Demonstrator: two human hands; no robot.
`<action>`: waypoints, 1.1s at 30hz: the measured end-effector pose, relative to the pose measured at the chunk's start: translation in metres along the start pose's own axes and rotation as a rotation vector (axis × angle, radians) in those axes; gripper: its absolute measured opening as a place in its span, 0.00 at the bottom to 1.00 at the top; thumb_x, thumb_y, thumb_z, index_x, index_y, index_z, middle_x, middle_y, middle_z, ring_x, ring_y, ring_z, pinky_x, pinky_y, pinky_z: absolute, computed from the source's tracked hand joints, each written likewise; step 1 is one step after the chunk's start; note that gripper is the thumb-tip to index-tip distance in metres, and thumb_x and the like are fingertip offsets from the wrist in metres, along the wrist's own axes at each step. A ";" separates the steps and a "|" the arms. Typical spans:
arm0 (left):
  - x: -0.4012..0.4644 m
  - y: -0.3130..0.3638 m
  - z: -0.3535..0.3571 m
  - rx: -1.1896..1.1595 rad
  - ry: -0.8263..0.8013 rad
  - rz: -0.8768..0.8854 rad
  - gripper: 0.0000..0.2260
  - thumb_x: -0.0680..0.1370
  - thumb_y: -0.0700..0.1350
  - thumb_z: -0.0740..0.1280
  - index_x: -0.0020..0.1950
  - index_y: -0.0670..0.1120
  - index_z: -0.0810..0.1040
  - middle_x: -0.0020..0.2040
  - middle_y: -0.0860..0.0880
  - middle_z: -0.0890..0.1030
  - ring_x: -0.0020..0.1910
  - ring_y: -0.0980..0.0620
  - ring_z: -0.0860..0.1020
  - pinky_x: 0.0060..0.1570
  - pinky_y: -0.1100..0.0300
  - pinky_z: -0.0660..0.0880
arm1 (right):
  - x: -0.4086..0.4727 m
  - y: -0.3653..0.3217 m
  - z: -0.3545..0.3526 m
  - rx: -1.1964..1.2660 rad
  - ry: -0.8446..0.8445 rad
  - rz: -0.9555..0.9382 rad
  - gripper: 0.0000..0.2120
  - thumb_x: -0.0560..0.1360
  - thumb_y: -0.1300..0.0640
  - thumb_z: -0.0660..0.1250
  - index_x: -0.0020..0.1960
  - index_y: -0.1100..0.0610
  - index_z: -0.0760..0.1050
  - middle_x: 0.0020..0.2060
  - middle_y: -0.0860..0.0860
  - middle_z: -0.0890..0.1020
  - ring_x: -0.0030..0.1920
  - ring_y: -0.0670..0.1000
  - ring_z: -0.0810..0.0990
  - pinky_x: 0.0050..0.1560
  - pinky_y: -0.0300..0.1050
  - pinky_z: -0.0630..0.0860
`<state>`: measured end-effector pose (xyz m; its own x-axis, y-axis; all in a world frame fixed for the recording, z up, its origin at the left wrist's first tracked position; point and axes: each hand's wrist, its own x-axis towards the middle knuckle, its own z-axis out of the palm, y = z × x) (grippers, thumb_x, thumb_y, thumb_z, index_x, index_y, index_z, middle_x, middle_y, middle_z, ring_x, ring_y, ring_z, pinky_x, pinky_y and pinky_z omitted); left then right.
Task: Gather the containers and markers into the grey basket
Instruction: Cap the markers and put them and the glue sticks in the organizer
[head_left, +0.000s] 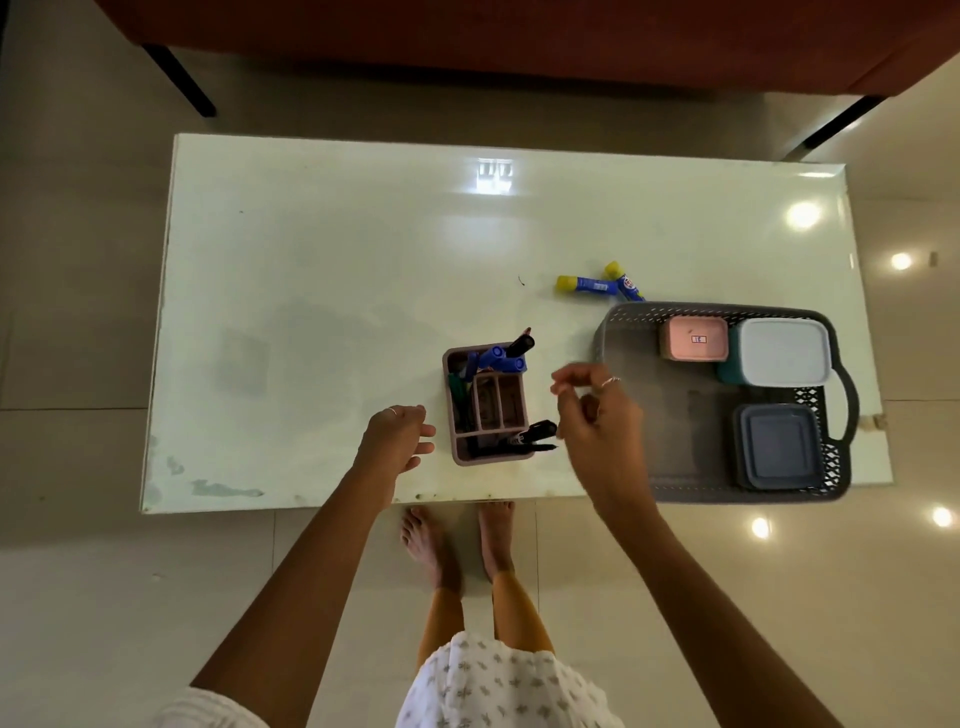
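The marker holder (488, 405) stands near the desk's (311, 260) front edge, left of the grey basket (649, 415) at the front right corner. My hands, left (397, 436) and right (597, 410), flank it, loosely open, empty. Next, I judge, lift it into the basket.

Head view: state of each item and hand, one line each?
Grey basket: on table, holding three containers.
Pink container: lidded, in basket.
White-lidded container: lidded, in basket.
Dark blue container: lidded, in basket.
Marker caddy: upright on table, markers inside.
Glue sticks: capped, lying on table beside basket.
Left hand: open, empty.
Right hand: loosely curled, empty.
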<state>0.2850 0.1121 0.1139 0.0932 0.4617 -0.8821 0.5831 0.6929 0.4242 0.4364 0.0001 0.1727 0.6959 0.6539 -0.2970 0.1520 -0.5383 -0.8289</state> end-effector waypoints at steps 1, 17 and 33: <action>0.003 0.003 0.001 0.002 0.001 0.004 0.14 0.81 0.47 0.58 0.63 0.42 0.73 0.58 0.44 0.80 0.51 0.48 0.79 0.44 0.58 0.74 | 0.013 -0.001 -0.003 -0.011 0.019 -0.005 0.12 0.77 0.63 0.61 0.45 0.46 0.73 0.39 0.49 0.80 0.33 0.56 0.77 0.36 0.54 0.78; 0.042 0.025 0.009 -0.095 0.050 -0.103 0.15 0.81 0.46 0.58 0.64 0.40 0.72 0.58 0.42 0.80 0.52 0.46 0.79 0.53 0.54 0.74 | 0.218 0.047 0.013 -1.134 -0.349 -0.078 0.22 0.73 0.69 0.60 0.67 0.61 0.65 0.62 0.57 0.73 0.59 0.61 0.77 0.49 0.52 0.74; 0.054 0.013 0.003 -0.116 0.065 -0.170 0.15 0.81 0.47 0.58 0.63 0.41 0.72 0.55 0.44 0.80 0.51 0.46 0.79 0.50 0.55 0.73 | 0.146 0.030 0.005 -0.413 -0.067 -0.045 0.05 0.75 0.62 0.64 0.50 0.60 0.73 0.42 0.56 0.80 0.37 0.53 0.78 0.40 0.48 0.78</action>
<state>0.3000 0.1446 0.0708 -0.0534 0.3650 -0.9295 0.4890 0.8211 0.2943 0.5398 0.0820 0.1020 0.6374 0.7070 -0.3064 0.4589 -0.6678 -0.5860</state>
